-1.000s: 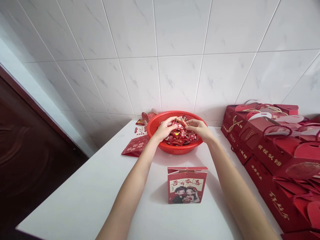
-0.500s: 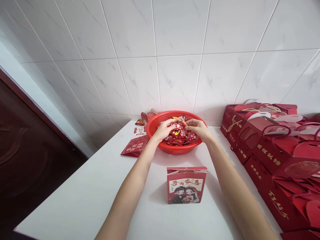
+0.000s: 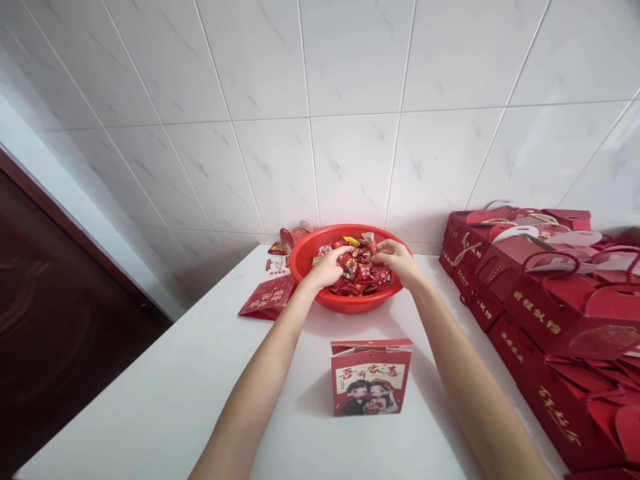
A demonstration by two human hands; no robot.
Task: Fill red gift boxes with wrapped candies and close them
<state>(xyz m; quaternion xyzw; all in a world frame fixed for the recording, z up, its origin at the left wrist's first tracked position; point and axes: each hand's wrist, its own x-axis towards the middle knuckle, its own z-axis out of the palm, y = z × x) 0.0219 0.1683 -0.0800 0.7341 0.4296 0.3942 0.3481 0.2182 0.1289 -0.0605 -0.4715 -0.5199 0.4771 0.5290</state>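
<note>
A red plastic basket (image 3: 345, 305) with a perforated wall is filled with wrapped candies (image 3: 355, 288), mostly red. Over its left side, my left hand (image 3: 327, 268) has its thumb and fingers closed around a dark red wrapped candy (image 3: 349, 267). My right hand (image 3: 397, 261) reaches over the opposite rim, pinching a pale and red wrapped candy (image 3: 369, 241) held upright above the pile. Nearer to me, between my forearms, a red paper gift box (image 3: 371, 383) with a cartoon couple stands upright, its top flaps partly raised.
Red boxes (image 3: 540, 313) with cord handles and gold lettering are stacked along the right side. A flat red packet (image 3: 267, 297) lies left of the basket, near a printed card (image 3: 277, 264). The white table (image 3: 165, 393) meets a tiled wall (image 3: 350, 167) behind.
My hands have drawn apart slightly: the left moved lower into the candies, while the right keeps a candy raised. The bunch of candies held between them has come down. The view shifted a little.
</note>
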